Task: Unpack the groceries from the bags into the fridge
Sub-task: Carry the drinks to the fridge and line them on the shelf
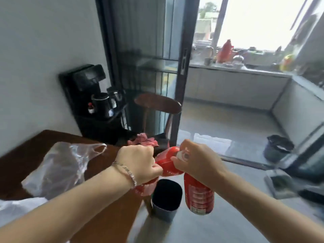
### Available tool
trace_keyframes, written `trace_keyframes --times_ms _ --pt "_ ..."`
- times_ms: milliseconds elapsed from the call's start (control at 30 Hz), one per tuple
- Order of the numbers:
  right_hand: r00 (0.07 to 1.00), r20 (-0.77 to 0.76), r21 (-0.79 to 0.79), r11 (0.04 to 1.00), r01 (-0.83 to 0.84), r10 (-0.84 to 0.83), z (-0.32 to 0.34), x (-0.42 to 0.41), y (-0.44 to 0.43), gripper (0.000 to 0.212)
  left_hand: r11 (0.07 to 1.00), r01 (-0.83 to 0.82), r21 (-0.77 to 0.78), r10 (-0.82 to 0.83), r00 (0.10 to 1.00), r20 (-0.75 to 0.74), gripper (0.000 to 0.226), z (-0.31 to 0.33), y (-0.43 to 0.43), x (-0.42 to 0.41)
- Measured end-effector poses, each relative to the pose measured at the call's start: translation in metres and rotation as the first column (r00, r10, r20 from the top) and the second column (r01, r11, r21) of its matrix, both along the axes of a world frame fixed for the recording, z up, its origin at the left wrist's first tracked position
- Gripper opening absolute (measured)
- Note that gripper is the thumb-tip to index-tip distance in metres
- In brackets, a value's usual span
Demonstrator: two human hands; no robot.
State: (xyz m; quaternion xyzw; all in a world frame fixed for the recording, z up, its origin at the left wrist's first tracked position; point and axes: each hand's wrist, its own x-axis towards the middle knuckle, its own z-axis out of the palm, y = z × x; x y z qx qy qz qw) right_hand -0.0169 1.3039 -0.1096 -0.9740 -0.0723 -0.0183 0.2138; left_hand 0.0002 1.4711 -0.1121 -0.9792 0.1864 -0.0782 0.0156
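1. Grips a red bottle [146,187] in the left hand [138,162], fingers curled tight round it. Shows only the lower part of it, under the wrist with its silver bracelet [126,171].
2. Holds a second red bottle [199,195] in the right hand [198,162], fingers wrapped over its top and its body hanging down below the palm.
3. Presses a red rounded shape [166,163] between the two hands, touching both. Cannot tell whether it is a third bottle or part of one already held.
4. Carries all of this in the air, just past the corner of the brown table [21,155] and near a black bin [166,195] on the grey floor.
5. Has a crumpled clear plastic bag [61,165] on the table to the left, and a white bag [17,207] at the near edge.
6. Faces a dark wooden chair [157,102] with a red cloth [143,142] showing just behind the left hand, a black drinks machine [87,95] against the wall, and a glass sliding door [149,58] beside a kitchen counter [236,71] under a window.
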Motion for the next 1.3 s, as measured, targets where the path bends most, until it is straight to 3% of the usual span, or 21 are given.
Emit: trace_keyframes --times_ms 133,333,533,633,767,933,1067,1167,1300 --pt "0.965 0.023 -0.020 0.965 0.263 -0.263 -0.002 -0.018 -0.140 0.037 0.981 0.190 -0.024 -0.190 0.982 -0.004 0.029 -0.009 -0.138 0.021" --pt "0.863 0.019 -0.045 0.862 0.505 -0.505 -0.003 -0.068 -0.349 0.034 0.905 0.422 -0.058 -0.425 0.904 -0.047 0.034 -0.019 -0.362 0.029" --pt "0.662 0.045 -0.053 0.660 0.750 -0.748 0.005 -0.113 -0.528 0.040 0.808 0.589 0.019 -0.588 0.807 -0.048 0.034 -0.007 -0.574 0.019" --pt "0.545 0.085 -0.067 0.541 0.839 -0.834 0.014 -0.130 -0.600 0.040 0.694 0.718 0.060 -0.717 0.696 -0.037 0.031 0.004 -0.667 0.017" --pt "0.379 0.131 -0.082 0.371 0.925 -0.916 0.029 -0.144 -0.692 0.038 0.570 0.822 0.003 -0.819 0.569 -0.081 0.036 0.029 -0.799 0.015" --pt "0.162 0.161 -0.023 0.160 0.987 -0.973 0.064 -0.156 -0.809 0.040 0.228 0.941 0.250 -0.972 0.205 0.114 0.032 0.074 -0.951 0.002" --pt "0.021 0.205 0.026 0.027 0.999 -0.979 0.100 -0.175 -0.893 0.042 0.159 0.977 0.145 -0.980 0.138 0.144 0.031 0.118 -1.066 -0.012" --pt "-0.073 0.270 0.078 -0.053 0.996 -0.960 0.125 -0.191 -0.947 0.034 0.021 0.943 0.331 -0.980 -0.046 0.192 0.027 0.139 -1.143 -0.029" --pt "-0.196 0.428 0.137 -0.150 0.979 -0.882 0.151 -0.217 -1.022 0.034 -0.011 0.934 0.358 -0.953 -0.119 0.280 0.029 0.164 -1.235 -0.055"
